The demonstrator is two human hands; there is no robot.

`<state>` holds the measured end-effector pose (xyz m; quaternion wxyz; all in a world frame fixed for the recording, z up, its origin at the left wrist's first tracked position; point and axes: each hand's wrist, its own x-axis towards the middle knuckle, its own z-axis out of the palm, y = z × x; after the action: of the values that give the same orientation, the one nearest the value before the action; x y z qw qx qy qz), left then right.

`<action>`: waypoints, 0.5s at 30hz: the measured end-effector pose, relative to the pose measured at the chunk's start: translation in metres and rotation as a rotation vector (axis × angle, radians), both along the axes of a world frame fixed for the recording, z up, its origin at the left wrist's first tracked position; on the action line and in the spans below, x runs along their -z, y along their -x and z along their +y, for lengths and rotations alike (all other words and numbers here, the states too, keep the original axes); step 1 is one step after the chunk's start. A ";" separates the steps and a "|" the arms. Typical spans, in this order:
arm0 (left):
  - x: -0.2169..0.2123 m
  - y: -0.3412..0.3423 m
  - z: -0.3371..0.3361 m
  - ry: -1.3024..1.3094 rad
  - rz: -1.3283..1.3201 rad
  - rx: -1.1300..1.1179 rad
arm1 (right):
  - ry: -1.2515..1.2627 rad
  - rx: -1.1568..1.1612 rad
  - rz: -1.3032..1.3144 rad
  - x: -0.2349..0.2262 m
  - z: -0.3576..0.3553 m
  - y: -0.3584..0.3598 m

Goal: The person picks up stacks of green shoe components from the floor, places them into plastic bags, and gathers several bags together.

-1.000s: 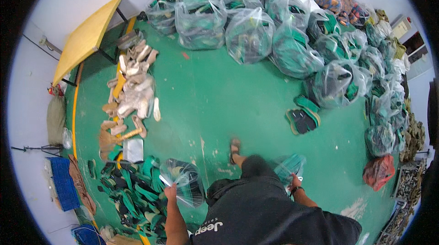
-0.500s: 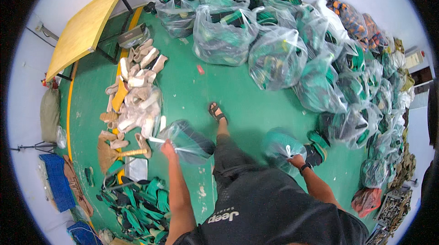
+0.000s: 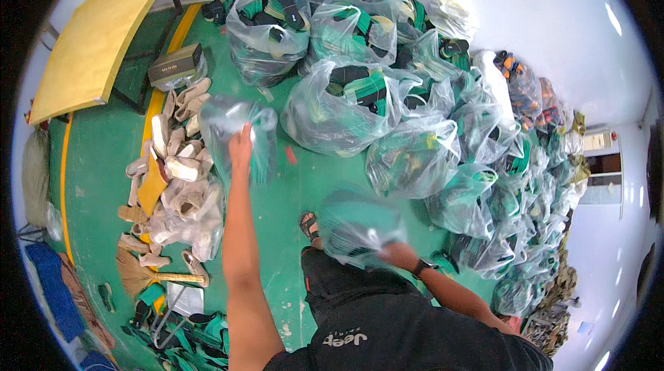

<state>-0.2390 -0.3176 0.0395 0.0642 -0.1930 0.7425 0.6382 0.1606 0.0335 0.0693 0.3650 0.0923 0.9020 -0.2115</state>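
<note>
Two clear plastic bags (image 3: 354, 221) — tops bunched, apart

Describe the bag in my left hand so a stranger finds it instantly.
Find the yellow tabletop, upper left, then the beige shoes below right. Right of their upper end is the clear bag, the only one held in the left hand.

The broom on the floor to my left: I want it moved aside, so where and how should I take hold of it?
Probably best by the middle of its slim, straight handle, coming from above and the right: it lies sideways, bristles to the left. Avoid the handle's tip, where a beige shoe crowds it.
</note>
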 end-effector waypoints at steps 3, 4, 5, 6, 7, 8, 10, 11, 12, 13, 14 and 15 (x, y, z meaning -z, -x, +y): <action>-0.021 0.009 0.007 -0.259 0.439 -0.178 | 0.094 -0.070 0.148 -0.013 -0.051 0.094; -0.020 -0.005 -0.004 -0.188 0.498 -0.124 | 0.139 -0.024 0.112 -0.013 -0.061 0.118; -0.021 -0.021 -0.015 -0.117 0.560 -0.065 | 0.084 -0.032 0.120 0.000 -0.065 0.136; -0.001 -0.047 -0.049 -0.077 0.407 -0.002 | 0.150 -0.046 0.142 -0.003 -0.078 0.165; 0.038 -0.091 -0.097 -0.032 0.253 0.046 | 0.228 -0.073 0.164 -0.008 -0.098 0.194; 0.079 -0.145 -0.139 0.136 0.075 0.010 | 0.253 -0.138 0.171 -0.003 -0.116 0.219; 0.097 -0.282 -0.182 0.188 -0.209 -0.115 | 0.262 -0.260 0.182 0.016 -0.137 0.259; 0.095 -0.365 -0.198 0.001 -0.389 -0.357 | 0.277 -0.203 0.135 0.016 -0.159 0.271; 0.086 -0.448 -0.207 -0.068 -0.476 -0.495 | 0.311 -0.178 0.077 0.017 -0.183 0.290; 0.063 -0.506 -0.207 -0.139 -0.535 -0.656 | 0.362 -0.028 -0.013 0.023 -0.192 0.303; 0.031 -0.566 -0.196 -0.214 -0.593 -0.820 | 0.481 0.006 -0.027 0.041 -0.192 0.315; -0.001 -0.606 -0.184 -0.067 -0.665 -0.852 | 0.517 0.042 -0.099 0.067 -0.185 0.337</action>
<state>0.3673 -0.5011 0.0402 0.0373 -0.6666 0.5174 0.5353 -0.1768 -0.1515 0.0027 0.4155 0.0250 0.7970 -0.4376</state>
